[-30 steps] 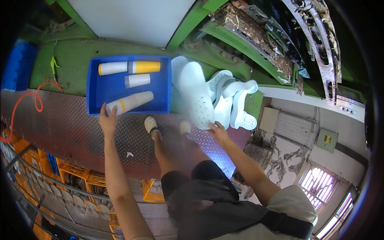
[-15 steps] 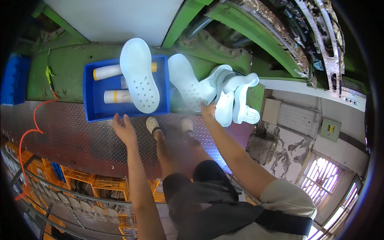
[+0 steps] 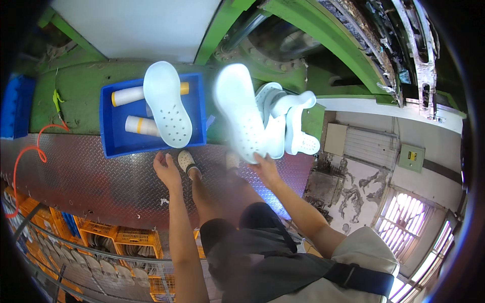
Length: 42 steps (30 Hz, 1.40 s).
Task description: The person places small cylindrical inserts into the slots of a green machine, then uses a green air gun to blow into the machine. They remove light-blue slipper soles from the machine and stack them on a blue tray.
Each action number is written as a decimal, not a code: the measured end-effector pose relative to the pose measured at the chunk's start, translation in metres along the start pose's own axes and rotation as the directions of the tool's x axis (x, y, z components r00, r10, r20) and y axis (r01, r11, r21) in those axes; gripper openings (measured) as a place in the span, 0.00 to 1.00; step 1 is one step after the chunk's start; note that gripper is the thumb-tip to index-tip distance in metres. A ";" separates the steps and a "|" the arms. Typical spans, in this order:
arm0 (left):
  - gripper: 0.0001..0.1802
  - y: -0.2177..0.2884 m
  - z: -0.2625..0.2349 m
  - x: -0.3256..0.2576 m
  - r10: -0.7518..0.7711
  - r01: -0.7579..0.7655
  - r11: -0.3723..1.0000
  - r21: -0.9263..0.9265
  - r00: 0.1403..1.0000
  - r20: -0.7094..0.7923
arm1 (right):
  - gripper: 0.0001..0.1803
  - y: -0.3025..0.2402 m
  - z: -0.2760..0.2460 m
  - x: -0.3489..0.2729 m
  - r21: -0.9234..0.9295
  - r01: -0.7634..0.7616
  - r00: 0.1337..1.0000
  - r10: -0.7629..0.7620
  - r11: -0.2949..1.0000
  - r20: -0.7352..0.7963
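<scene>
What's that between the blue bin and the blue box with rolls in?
The head view shows a green tool with an orange hose, against a green surface.

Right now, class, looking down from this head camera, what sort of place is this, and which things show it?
Probably a footwear factory or workshop: the heavy green machine frame, the pale-blue perforated shoe soles and the orange plastic crates all suggest it.
</scene>
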State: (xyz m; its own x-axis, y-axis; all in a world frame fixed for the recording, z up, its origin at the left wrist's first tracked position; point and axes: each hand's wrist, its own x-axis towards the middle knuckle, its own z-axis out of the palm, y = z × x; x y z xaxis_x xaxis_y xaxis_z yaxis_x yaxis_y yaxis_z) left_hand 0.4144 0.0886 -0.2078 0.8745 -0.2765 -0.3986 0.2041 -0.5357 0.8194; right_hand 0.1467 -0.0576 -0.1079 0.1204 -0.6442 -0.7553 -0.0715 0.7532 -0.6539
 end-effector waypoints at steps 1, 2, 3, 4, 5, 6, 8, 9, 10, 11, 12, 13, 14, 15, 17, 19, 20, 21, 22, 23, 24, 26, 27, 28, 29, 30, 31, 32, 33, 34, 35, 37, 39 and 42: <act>0.25 -0.004 0.005 -0.005 0.012 -0.013 0.999 -0.035 1.000 -0.025 | 0.31 -0.003 0.015 -0.007 0.025 0.034 0.996 -0.036 0.999 0.081; 0.21 -0.012 0.014 -0.013 0.013 -0.015 0.999 -0.037 0.998 -0.061 | 0.30 -0.006 0.023 -0.009 0.025 -0.024 0.990 0.020 0.999 0.136; 0.19 -0.017 0.018 -0.020 -0.019 0.018 1.000 -0.014 0.998 -0.060 | 0.30 -0.011 0.032 -0.011 0.033 -0.091 0.975 0.082 0.995 0.206; 0.17 -0.023 0.023 -0.029 -0.031 0.031 0.999 -0.008 0.998 -0.063 | 0.30 -0.019 0.035 -0.005 0.045 -0.117 0.941 0.096 0.992 0.325; 0.15 -0.029 0.028 -0.038 -0.045 0.045 0.999 0.000 0.997 -0.066 | 0.30 -0.026 0.035 0.002 0.021 -0.024 0.927 0.014 1.000 0.376; 0.14 -0.035 0.034 -0.050 -0.075 0.076 0.997 0.002 0.997 -0.034 | 0.28 -0.038 0.027 0.018 -0.373 0.230 0.959 -0.146 0.899 0.241; 0.11 -0.047 0.054 -0.078 -0.142 0.142 0.990 0.005 0.990 0.026 | 0.25 -0.065 -0.004 0.059 -0.731 0.562 0.767 -0.575 0.387 0.285; 0.11 -0.052 0.068 -0.093 -0.164 0.165 0.986 -0.015 0.985 0.056 | 0.25 -0.081 -0.027 0.083 -0.786 0.590 0.629 -0.715 0.182 0.306; 0.11 -0.056 0.084 -0.110 -0.187 0.190 0.981 -0.036 0.979 0.084 | 0.28 -0.100 -0.056 0.105 -0.806 0.589 0.451 -0.806 -0.054 0.383; 0.10 -0.060 0.103 -0.127 -0.197 0.208 0.974 -0.093 0.974 0.112 | 0.30 -0.120 -0.084 0.129 -0.885 0.447 0.494 -0.787 -0.134 0.369; 0.12 -0.066 0.127 -0.140 -0.160 0.172 0.980 -0.099 0.980 0.115 | 0.29 -0.132 -0.110 0.152 -0.904 0.277 0.474 -0.771 -0.327 0.424; 0.13 -0.070 0.149 -0.155 -0.101 0.111 0.993 -0.052 0.983 0.155 | 0.29 -0.146 -0.132 0.177 -0.876 0.192 0.473 -0.740 -0.443 0.478; 0.14 -0.072 0.178 -0.169 -0.057 0.064 0.998 -0.027 0.978 0.202 | 0.29 -0.157 -0.154 0.197 -0.840 0.163 0.493 -0.695 -0.517 0.523; 0.15 -0.074 0.206 -0.180 -0.011 0.017 1.000 -0.022 0.972 0.236 | 0.31 -0.168 -0.172 0.215 -0.810 0.138 0.564 -0.627 -0.570 0.537; 0.21 -0.071 0.259 -0.195 0.016 0.005 0.998 -0.060 0.940 0.340 | 0.32 -0.190 -0.193 0.241 -0.691 0.089 0.726 -0.429 -0.717 0.538; 0.27 -0.070 0.302 -0.212 -0.007 0.033 0.997 -0.070 0.937 0.349 | 0.32 -0.209 -0.206 0.249 -0.678 0.202 0.730 -0.353 -0.707 0.586; 0.31 -0.071 0.317 -0.219 -0.042 0.074 0.995 -0.073 0.929 0.368 | 0.33 -0.217 -0.209 0.247 -0.677 0.240 0.739 -0.321 -0.695 0.592; 0.34 -0.072 0.328 -0.225 -0.078 0.101 0.994 -0.043 0.924 0.375 | 0.32 -0.223 -0.210 0.239 -0.686 0.277 0.652 -0.393 -0.672 0.648; 0.37 -0.073 0.337 -0.229 -0.122 0.141 0.990 -0.020 0.913 0.389 | 0.32 -0.228 -0.211 0.228 -0.690 0.309 0.539 -0.477 -0.655 0.694; 0.40 -0.073 0.344 -0.231 -0.158 0.173 0.985 -0.004 0.906 0.393 | 0.32 -0.234 -0.208 0.214 -0.691 0.338 0.423 -0.553 -0.639 0.718; 0.45 -0.074 0.348 -0.236 -0.216 0.279 0.956 -0.086 0.873 0.438 | 0.34 -0.241 -0.206 0.199 -0.686 0.331 0.302 -0.616 -0.648 0.727; 0.45 -0.074 0.355 -0.239 -0.205 0.266 0.959 -0.096 0.888 0.412 | 0.39 -0.253 -0.204 0.167 -0.690 0.311 0.164 -0.679 -0.653 0.716; 0.45 -0.073 0.357 -0.240 -0.233 0.281 0.958 -0.060 0.881 0.412 | 0.40 -0.256 -0.206 0.152 -0.718 0.314 0.214 -0.691 -0.621 0.690; 0.46 -0.073 0.357 -0.242 -0.212 0.273 0.954 -0.126 0.907 0.364 | 0.41 -0.256 -0.210 0.138 -0.743 0.318 0.264 -0.698 -0.588 0.665; 0.46 -0.072 0.359 -0.242 -0.256 0.319 0.938 -0.134 0.901 0.350 | 0.42 -0.253 -0.215 0.128 -0.743 0.333 0.281 -0.691 -0.580 0.666; 0.47 -0.071 0.360 -0.243 -0.298 0.362 0.922 -0.141 0.892 0.339 | 0.37 -0.246 -0.220 0.121 -0.776 0.308 0.323 -0.706 -0.551 0.630; 0.46 -0.071 0.361 -0.243 -0.310 0.386 0.910 -0.152 0.876 0.370 | 0.34 -0.237 -0.227 0.118 -0.868 0.390 0.490 -0.728 -0.308 0.479; 0.46 -0.072 0.363 -0.242 -0.320 0.410 0.898 -0.159 0.857 0.403 | 0.32 -0.225 -0.234 0.119 -0.887 0.455 0.613 -0.695 -0.078 0.376; 0.46 -0.073 0.364 -0.241 -0.286 0.396 0.897 -0.198 0.859 0.425 | 0.30 -0.213 -0.241 0.124 -0.865 0.476 0.730 -0.621 0.160 0.287; 0.44 -0.075 0.366 -0.240 -0.324 0.434 0.887 -0.159 0.829 0.457 | 0.29 -0.195 -0.247 0.133 -0.862 0.430 0.804 -0.548 0.270 0.230; 0.42 -0.078 0.367 -0.237 -0.316 0.431 0.890 -0.152 0.820 0.477 | 0.30 -0.174 -0.252 0.145 -0.859 0.335 0.880 -0.455 0.387 0.138; 0.39 -0.083 0.369 -0.235 -0.322 0.454 0.867 -0.206 0.825 0.464 | 0.31 -0.138 -0.266 0.167 -0.928 0.260 0.948 -0.251 0.268 0.193; 0.36 -0.087 0.365 -0.235 -0.365 0.509 0.802 -0.314 0.832 0.418 | 0.28 -0.101 -0.283 0.187 -0.686 0.630 0.765 -0.444 0.365 0.466; 0.35 -0.086 0.346 -0.222 -0.304 0.355 0.904 -0.239 0.926 0.224 | 0.26 -0.085 -0.336 0.218 -0.747 0.433 0.850 -0.503 0.504 0.154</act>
State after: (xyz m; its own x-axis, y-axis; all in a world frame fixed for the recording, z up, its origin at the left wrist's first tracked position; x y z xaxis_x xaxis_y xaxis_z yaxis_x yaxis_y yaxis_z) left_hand 0.0502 -0.0800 -0.3327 0.6489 -0.2715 -0.7107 0.5999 -0.3920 0.6975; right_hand -0.1538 -0.3066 -0.2321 0.2906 -0.9065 -0.3062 -0.7235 0.0012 -0.6903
